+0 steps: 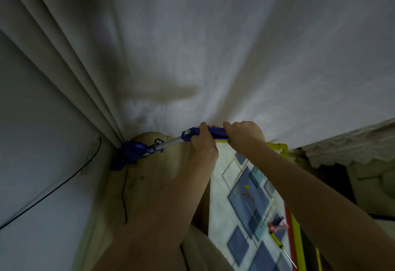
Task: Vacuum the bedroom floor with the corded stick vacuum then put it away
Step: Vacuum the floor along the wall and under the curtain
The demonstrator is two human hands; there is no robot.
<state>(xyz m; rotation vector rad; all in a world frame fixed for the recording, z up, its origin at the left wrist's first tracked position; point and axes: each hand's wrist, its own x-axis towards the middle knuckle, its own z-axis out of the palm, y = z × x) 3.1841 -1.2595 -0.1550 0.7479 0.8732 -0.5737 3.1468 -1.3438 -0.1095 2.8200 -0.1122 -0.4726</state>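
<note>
Both hands, left hand [203, 142] and right hand [243, 136], fingers wrapped round vacuum handle [213, 133] | wood floor [154, 176] | pale curtain [192, 46]

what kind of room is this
Probably a bedroom corner at home: long pale curtains hang to a wood floor, and a lace-edged cover, maybe a bed's, sits at the right. Both hands, left and right, grip a blue stick vacuum.

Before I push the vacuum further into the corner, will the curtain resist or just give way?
The curtain hangs in soft folds, so it is probably floppy and will yield. Its hem may catch on the vacuum body. Both hands, left hand and right hand, grip the handle.
</note>
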